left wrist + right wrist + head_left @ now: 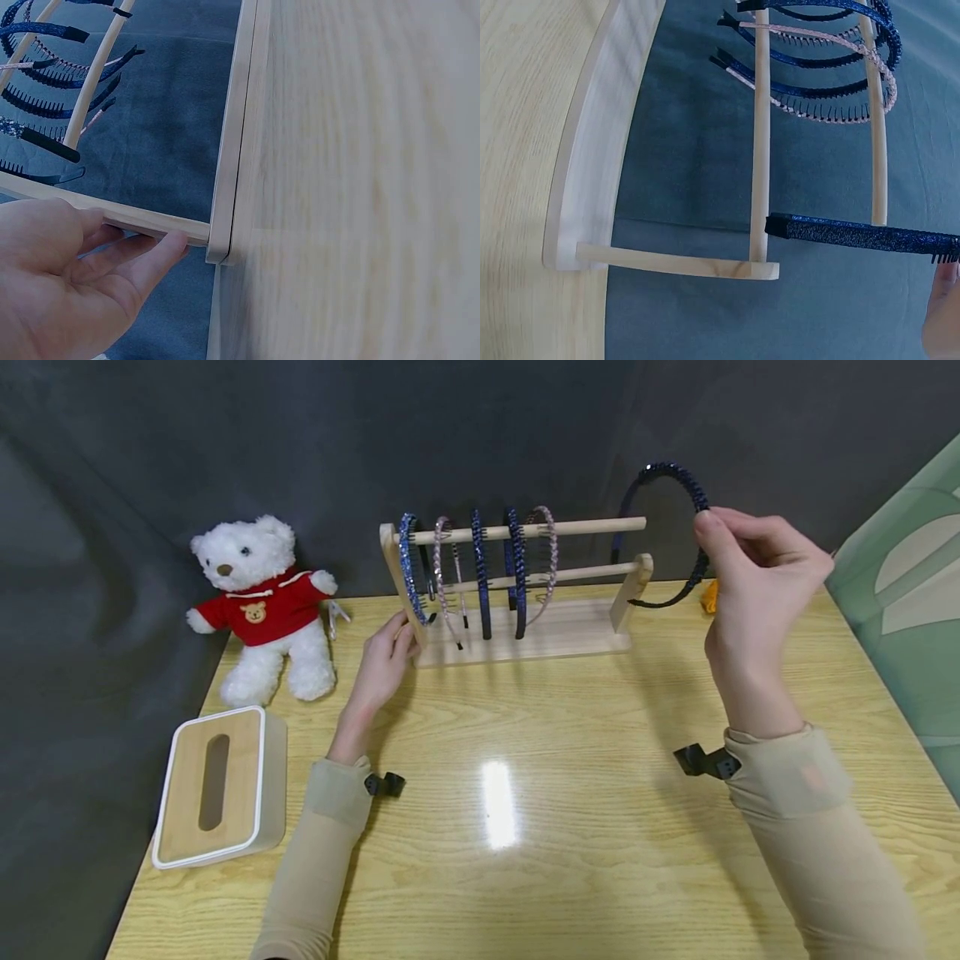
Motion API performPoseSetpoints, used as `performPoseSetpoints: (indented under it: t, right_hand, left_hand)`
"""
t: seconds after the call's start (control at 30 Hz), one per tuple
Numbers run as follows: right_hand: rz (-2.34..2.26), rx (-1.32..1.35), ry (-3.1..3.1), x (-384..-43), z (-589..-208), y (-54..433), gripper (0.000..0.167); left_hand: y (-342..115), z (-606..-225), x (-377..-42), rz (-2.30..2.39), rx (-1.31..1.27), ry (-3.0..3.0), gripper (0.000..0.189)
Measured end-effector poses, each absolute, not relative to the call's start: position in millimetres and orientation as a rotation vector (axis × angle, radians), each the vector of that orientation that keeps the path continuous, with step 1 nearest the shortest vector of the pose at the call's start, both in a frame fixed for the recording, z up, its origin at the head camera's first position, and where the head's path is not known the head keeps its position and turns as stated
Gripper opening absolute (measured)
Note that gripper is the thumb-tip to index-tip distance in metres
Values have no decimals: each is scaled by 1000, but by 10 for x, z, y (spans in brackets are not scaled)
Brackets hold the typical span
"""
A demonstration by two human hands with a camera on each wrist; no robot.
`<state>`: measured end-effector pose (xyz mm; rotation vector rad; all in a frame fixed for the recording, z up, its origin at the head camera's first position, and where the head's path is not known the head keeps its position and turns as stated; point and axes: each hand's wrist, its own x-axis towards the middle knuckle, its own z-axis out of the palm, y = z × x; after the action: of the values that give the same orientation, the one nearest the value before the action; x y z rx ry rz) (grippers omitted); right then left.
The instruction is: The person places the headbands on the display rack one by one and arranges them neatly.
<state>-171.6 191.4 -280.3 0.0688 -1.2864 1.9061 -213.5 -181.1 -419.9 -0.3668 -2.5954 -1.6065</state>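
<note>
Up at the right, my right hand [765, 577] pinches a dark navy headband [692, 489] by its side between thumb and fingers. The headband stands open-side left, just off the free right end of the wooden rack's top rail [600, 527]. In the right wrist view one tip of the headband [855, 234] overlaps the lower rail's end. My left hand [386, 664] grips the left upright [150, 217] of the rack near its base [581, 631]. Several headbands hang on the rails: a glittery blue one [407, 556], pink ones [552, 539] and navy ones [478, 552].
A white teddy bear [258, 568] in a red sweater sits at the table's back left. In front of it stands a tissue box [176, 785] with a wooden lid. A small orange item [709, 597] lies behind my right hand. Dark cloth [480, 435] hangs behind the table.
</note>
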Motion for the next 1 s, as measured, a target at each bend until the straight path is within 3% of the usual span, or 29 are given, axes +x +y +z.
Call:
performPoseSetpoints:
  t: [1.0]
  right_hand:
    - [1964,128,-1391,-1921,-3005,1492,12]
  left_hand:
    - [-1809,-4201,-2136,-1579,-366,-2581,42]
